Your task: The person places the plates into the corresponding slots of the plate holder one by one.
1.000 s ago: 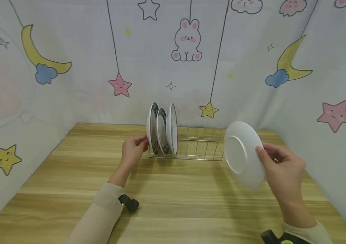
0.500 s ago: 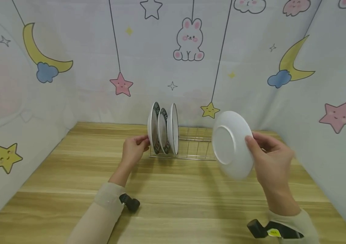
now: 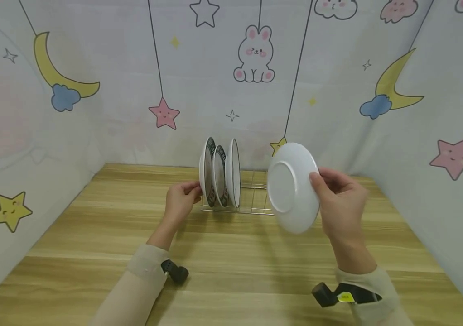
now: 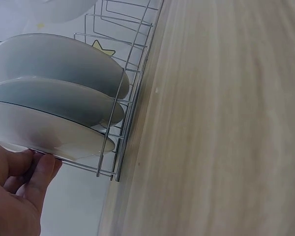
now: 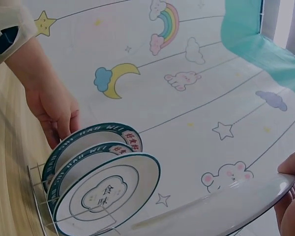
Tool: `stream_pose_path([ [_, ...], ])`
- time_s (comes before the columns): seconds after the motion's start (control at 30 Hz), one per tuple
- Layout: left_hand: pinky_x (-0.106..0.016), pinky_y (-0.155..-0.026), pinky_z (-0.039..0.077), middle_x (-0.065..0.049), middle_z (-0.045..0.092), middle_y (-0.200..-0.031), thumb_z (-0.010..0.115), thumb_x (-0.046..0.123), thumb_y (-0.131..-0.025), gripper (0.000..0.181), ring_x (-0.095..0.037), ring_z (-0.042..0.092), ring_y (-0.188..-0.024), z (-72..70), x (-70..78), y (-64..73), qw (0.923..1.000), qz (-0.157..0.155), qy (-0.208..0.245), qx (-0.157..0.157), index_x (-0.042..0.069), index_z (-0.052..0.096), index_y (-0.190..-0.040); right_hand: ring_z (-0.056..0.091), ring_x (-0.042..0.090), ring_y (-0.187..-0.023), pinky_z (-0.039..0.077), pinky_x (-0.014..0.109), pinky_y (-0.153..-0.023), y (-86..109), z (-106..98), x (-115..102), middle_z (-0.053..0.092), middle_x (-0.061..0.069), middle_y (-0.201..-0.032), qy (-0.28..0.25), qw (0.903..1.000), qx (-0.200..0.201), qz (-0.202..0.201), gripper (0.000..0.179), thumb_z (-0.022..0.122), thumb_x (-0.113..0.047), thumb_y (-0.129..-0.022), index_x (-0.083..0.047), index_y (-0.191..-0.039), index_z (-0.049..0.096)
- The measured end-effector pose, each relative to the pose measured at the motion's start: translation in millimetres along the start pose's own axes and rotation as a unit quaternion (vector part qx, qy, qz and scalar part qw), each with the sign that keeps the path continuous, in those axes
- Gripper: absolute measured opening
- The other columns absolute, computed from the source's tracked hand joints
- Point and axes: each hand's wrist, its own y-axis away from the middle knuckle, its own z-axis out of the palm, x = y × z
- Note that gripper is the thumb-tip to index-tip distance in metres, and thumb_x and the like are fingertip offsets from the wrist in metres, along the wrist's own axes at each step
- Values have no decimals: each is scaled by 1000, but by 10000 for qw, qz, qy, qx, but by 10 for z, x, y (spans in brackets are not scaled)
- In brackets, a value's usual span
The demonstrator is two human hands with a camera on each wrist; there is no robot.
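My right hand (image 3: 343, 206) pinches the rim of a white plate (image 3: 296, 190), thumb on its underside, and holds it tilted up in front of the right part of the wire dish rack (image 3: 256, 210). At the rack's left end, my left hand (image 3: 180, 203) pinches the end wire with thumb and fingers, close beside the outermost plate (image 4: 44, 130). Three plates stand on edge in the rack's left slots. The nearest one in the right wrist view is a white plate (image 5: 142, 182) with a green rim; the two behind have dark green patterned rims.
The rack stands on a wood-grain table (image 3: 231, 271) near its back edge. Behind and to both sides hangs a white cloth (image 3: 215, 59) printed with moons, stars and a rabbit. Each wrist wears a small black camera (image 3: 174, 271).
My right hand has carried the white plate leftward and slightly up, from beside the rack's right end to in front of its slots. The left hand stays at the rack's left end.
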Motion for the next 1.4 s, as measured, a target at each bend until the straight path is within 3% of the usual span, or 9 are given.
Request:
stream_pose_path([
  [0.4, -25, -77, 59, -23, 69, -111, 60, -1, -97, 22, -22, 71, -92, -13, -11, -6, 10000, -41, 53, 8, -8, 68, -115, 61, 15, -62, 57, 21, -56, -12, 229, 44, 68, 4, -72, 89, 9993, -205, -293, 18, 79, -3, -82, 10, -93, 73],
  [0.93, -25, -79, 59, -23, 68, -113, 60, 0, -97, 23, -28, 70, -98, -30, -11, -3, 9999, -94, 74, -59, -8, 67, -117, 62, 13, -64, 58, 21, -57, -40, 542, 146, 67, 2, -71, -104, 9998, -187, 30, 16, 78, -2, -82, 9, -93, 73],
  [1.4, -26, -79, 59, -23, 68, -112, 61, 0, -97, 22, -28, 70, -98, -39, -15, -17, 9999, -101, 67, -105, -8, 68, -116, 62, 16, -71, 59, 22, -60, -12, 662, 358, 67, 9, -81, 432, 9983, -316, 210, 17, 76, -10, -87, 4, -97, 73],
])
